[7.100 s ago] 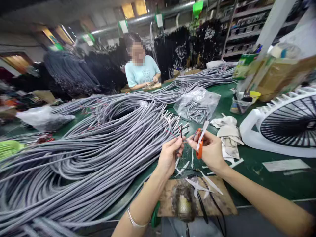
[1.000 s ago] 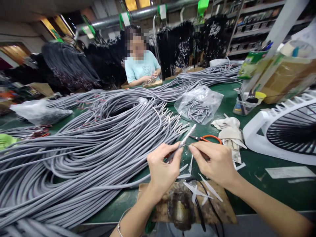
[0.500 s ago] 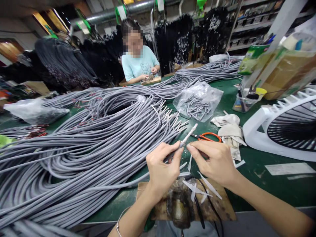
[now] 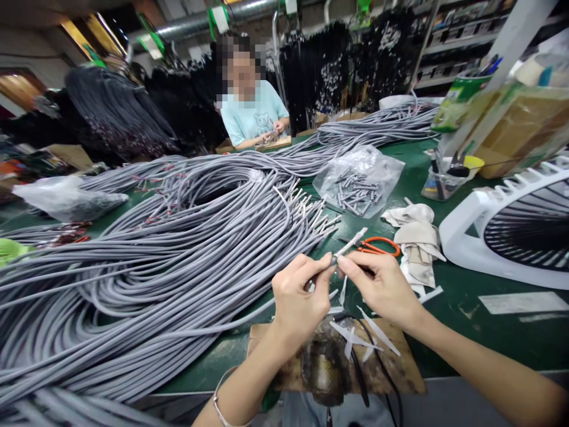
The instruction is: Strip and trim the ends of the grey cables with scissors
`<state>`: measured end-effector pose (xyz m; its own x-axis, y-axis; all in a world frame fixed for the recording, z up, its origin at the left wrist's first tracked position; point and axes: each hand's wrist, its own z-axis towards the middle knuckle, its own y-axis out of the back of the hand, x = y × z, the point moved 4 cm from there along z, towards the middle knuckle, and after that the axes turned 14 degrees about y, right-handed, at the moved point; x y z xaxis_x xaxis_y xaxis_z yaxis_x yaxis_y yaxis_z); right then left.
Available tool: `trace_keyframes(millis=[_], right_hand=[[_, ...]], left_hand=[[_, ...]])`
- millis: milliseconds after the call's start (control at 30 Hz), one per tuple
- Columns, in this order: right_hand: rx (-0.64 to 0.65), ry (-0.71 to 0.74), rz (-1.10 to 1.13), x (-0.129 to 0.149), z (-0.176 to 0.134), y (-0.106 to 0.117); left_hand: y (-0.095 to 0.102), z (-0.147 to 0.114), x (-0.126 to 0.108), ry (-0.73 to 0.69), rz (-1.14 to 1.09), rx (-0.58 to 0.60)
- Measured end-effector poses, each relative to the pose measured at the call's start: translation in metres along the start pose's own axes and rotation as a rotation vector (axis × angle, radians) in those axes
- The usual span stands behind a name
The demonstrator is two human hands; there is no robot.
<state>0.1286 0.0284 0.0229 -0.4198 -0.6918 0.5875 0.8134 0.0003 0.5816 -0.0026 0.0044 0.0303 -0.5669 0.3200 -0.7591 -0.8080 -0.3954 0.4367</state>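
Between the thumb and fingers of my left hand is a grey cable, its stripped, whitish braided end pointing up and to the right. My right hand pinches the same cable where the grey jacket meets the braid, its fingertips almost touching the left ones. Exactly what the right fingertips grip there is too small to tell. Just beyond the hands lies a cutting tool with orange handles, partly behind the cable end. Below the hands, white strips lie on a stained wooden board.
A large coil of grey cables covers the table's left side. A clear bag of short grey pieces lies ahead. White cloth and a white fan are on the right. A dark metal fixture sits on the board. Opposite works another person.
Both hands have shifted slightly right with the cable. My right fingertips have closed in against the cable beside the left fingertips; before, they were a little apart from it.
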Motion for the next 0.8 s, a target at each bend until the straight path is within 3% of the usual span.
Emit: trace_keyframes(millis=[133,233,467,533,600,633,667,733,800], right_hand=[[-0.149,0.23,-0.267,0.011,-0.008,0.0],[-0.153,0.332,-0.345,0.013,-0.011,-0.004],[-0.097,0.169,-0.228,0.014,-0.005,-0.007],[-0.098,0.372,-0.222,0.032,-0.01,-0.01],[-0.074,0.675,-0.157,0.051,-0.018,-0.013],[-0.058,0.739,-0.138,0.055,-0.02,-0.014],[-0.111,0.72,-0.118,0.053,-0.02,-0.011],[-0.14,0.425,-0.172,0.035,-0.013,-0.006],[-0.137,0.232,-0.236,0.018,-0.006,-0.003]], left_hand=[[0.0,0.003,0.004,0.099,-0.03,0.054],[0.0,0.003,0.008,0.164,-0.051,0.104],[0.001,-0.003,0.001,-0.034,0.098,0.021],[-0.001,0.005,0.008,0.055,0.131,0.04],[-0.002,0.015,0.02,0.242,0.107,0.075],[-0.002,0.019,0.026,0.344,0.049,0.106],[-0.002,0.022,0.031,0.428,-0.04,0.125],[-0.002,0.024,0.034,0.502,-0.22,0.167],[-0.002,0.022,0.031,0.511,-0.337,0.192]])
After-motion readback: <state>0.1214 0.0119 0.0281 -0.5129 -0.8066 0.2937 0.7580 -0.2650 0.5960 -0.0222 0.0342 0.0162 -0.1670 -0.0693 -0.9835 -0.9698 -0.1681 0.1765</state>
